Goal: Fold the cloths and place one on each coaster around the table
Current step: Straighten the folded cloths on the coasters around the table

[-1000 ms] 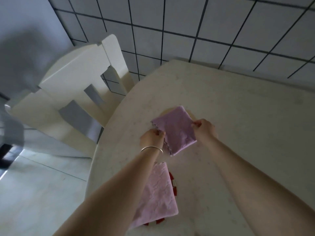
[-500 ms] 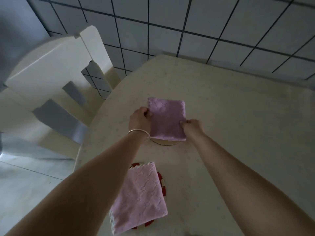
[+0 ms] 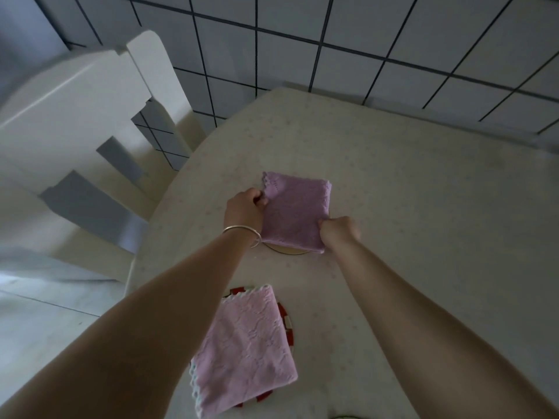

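Observation:
A folded purple cloth (image 3: 295, 211) lies over a round tan coaster (image 3: 287, 250), of which only the near rim shows. My left hand (image 3: 244, 210), with a silver bangle at the wrist, pinches the cloth's left edge. At the cloth's near right corner, my right hand (image 3: 337, 230) grips it. Closer to me, a folded pink cloth (image 3: 246, 347) rests on a red-and-white checked coaster (image 3: 287, 320), mostly covered.
The pale speckled table (image 3: 408, 237) stretches right and far toward a tiled wall (image 3: 363, 40). A white chair (image 3: 78, 140) stands at the table's left edge. A greenish rim (image 3: 344, 416) peeks in at the bottom edge.
The purple cloth went from a tilted, lifted hold to lying squared over the tan coaster. Both hands moved with it and keep hold of its edges.

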